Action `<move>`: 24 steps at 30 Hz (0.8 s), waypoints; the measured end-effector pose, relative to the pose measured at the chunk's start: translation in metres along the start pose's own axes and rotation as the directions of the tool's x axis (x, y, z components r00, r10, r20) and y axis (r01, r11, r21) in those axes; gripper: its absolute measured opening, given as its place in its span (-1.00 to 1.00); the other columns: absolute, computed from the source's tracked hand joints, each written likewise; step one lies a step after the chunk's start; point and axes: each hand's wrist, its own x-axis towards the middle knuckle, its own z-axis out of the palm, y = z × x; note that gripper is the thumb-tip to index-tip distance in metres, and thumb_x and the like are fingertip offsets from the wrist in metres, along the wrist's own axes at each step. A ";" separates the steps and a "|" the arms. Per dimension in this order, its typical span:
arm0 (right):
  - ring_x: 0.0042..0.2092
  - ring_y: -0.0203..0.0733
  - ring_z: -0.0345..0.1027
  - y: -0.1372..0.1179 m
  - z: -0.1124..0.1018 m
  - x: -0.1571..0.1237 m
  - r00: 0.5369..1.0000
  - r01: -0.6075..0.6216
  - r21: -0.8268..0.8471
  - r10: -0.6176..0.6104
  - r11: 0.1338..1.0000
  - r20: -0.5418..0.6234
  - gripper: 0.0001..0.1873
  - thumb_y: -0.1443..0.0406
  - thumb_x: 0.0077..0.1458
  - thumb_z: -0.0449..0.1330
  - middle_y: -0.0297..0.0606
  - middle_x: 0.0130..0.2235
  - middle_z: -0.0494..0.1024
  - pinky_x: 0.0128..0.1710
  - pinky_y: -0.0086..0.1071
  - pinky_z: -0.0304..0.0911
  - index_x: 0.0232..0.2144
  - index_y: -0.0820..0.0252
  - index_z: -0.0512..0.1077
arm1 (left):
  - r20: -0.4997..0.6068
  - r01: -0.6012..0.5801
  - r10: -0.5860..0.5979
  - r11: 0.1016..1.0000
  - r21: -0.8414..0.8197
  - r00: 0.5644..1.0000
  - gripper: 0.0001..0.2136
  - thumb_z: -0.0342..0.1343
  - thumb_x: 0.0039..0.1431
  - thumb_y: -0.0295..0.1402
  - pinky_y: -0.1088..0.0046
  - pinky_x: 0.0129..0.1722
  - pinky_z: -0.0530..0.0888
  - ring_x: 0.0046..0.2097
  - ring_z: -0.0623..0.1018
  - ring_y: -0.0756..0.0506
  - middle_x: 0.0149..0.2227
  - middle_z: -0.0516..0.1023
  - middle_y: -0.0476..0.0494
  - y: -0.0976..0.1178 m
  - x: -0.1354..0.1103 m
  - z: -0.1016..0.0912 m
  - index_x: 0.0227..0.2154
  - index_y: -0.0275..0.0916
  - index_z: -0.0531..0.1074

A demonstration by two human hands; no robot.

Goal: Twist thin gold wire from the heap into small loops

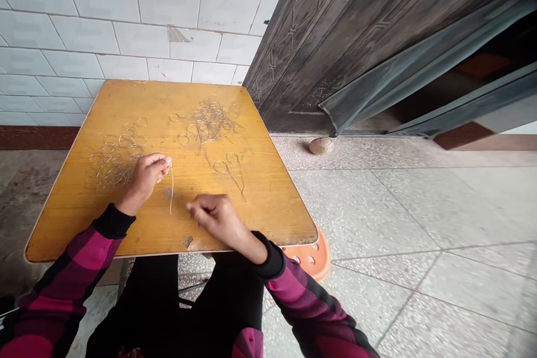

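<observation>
Pinches thin straight metal wire (172, 194) in left hand (145, 176) above square yellow wooden counter (268, 201); holds right hand (215, 217) closed nearby

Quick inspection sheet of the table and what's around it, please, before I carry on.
Surface: wooden table, varnish chipped near the front edge.
Work things: thin wire hanging from the left hand; loop pile by that hand; second loop pile at the far side; loose loops mid-table.
Clutter: nothing seen.
Hands: left hand pinched on the thin wire; right hand curled shut low over the table, contents hidden.
Cables: nothing seen.
Surroundings: orange stool under the table's right corner; round object on the floor by the dark door; tiled wall behind.
</observation>
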 end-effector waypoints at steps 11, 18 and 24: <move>-0.63 -0.43 0.28 0.031 0.016 0.023 0.925 -0.376 0.436 0.357 0.818 0.127 -0.71 0.16 0.11 0.18 -0.42 -0.61 0.40 -0.65 -0.55 0.21 -0.52 0.24 0.34 | 0.196 0.052 -0.049 0.999 -0.012 0.979 -0.66 0.12 0.12 -0.08 0.55 -0.65 0.17 -0.59 0.24 0.10 -0.53 0.38 -0.04 -0.013 -0.012 0.014 -0.49 -0.31 0.46; -0.66 -0.44 0.25 0.036 0.010 0.017 0.915 -0.377 0.544 0.392 0.750 0.095 -0.66 0.08 0.03 0.22 -0.43 -0.64 0.40 -0.68 -0.56 0.22 -0.55 0.23 0.33 | 0.192 0.032 -0.035 0.999 0.020 0.981 -0.69 0.15 0.11 -0.09 0.57 -0.60 0.25 -0.55 0.31 0.10 -0.42 0.44 -0.05 -0.012 -0.013 0.011 -0.35 -0.30 0.49; -0.62 -0.42 0.25 0.043 0.015 0.011 0.937 -0.326 0.472 0.348 0.819 0.042 -0.64 0.03 0.05 0.21 -0.41 -0.61 0.40 -0.63 -0.53 0.21 -0.50 0.22 0.36 | 0.146 -0.013 -0.008 0.990 0.141 0.989 -0.75 0.12 0.11 -0.16 0.56 -0.61 0.19 -0.58 0.27 0.10 -0.49 0.41 0.00 -0.016 -0.013 0.011 -0.41 -0.28 0.48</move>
